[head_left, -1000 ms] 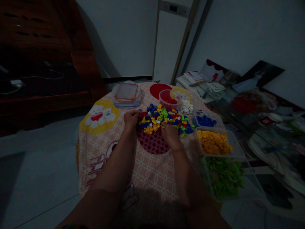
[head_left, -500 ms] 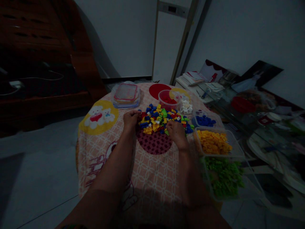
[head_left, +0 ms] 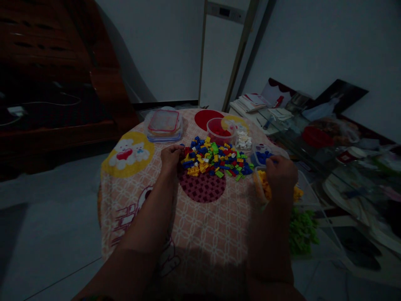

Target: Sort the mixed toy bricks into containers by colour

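Observation:
A loose pile of small toy bricks (head_left: 216,159) in yellow, blue, green, red and white lies on the round table. My left hand (head_left: 171,158) is at the pile's left edge, thumb and fingers pinched on a small dark blue toy brick (head_left: 182,145). My right hand (head_left: 282,173) is closed above the right-hand boxes, its fingertips by the clear box of blue bricks (head_left: 262,157). Whatever its curled fingers hold is hidden. Beneath that hand and forearm, the box of yellow bricks (head_left: 263,186) and the box of green bricks (head_left: 303,234) are partly covered.
Behind the pile stand a round tub of red bricks (head_left: 218,130) and a heap of white bricks (head_left: 243,140). Stacked lidded containers (head_left: 164,125) sit at the back left. A cluttered glass table (head_left: 316,154) adjoins on the right; a wooden bench (head_left: 106,92) is at left.
My right hand has moved right, from the pile's front to over the boxes of blue and yellow bricks. My left hand has stayed at the pile's left edge.

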`<act>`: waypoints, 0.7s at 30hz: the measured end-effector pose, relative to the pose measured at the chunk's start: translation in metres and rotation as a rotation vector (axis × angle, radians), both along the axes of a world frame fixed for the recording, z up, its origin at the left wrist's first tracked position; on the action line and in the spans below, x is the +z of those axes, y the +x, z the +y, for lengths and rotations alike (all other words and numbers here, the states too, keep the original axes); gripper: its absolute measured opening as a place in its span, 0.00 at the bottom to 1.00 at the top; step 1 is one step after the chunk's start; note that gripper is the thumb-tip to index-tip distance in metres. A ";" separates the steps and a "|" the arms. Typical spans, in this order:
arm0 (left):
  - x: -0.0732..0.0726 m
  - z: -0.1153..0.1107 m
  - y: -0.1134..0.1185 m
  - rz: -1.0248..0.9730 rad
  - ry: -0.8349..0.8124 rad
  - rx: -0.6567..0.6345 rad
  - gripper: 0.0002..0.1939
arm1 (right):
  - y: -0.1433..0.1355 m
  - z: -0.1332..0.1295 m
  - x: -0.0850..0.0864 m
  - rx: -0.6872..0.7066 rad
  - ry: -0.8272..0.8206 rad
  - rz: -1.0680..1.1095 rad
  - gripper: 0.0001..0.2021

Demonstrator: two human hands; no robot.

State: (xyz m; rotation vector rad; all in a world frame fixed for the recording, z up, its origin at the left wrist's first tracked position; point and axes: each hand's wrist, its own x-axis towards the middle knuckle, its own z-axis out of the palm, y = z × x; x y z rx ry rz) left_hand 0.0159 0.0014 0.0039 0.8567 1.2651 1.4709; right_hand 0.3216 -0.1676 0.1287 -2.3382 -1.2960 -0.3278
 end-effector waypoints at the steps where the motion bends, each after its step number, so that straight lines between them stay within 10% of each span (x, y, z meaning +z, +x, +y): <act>1: 0.000 0.000 0.000 0.005 -0.004 -0.002 0.11 | -0.002 -0.001 0.001 0.033 0.025 0.009 0.15; 9: 0.001 -0.002 -0.002 0.024 -0.003 -0.003 0.10 | -0.057 0.025 -0.009 0.514 -0.115 0.138 0.15; 21: 0.001 0.001 -0.002 0.014 -0.005 -0.009 0.10 | -0.103 0.048 -0.062 0.533 -0.480 0.084 0.17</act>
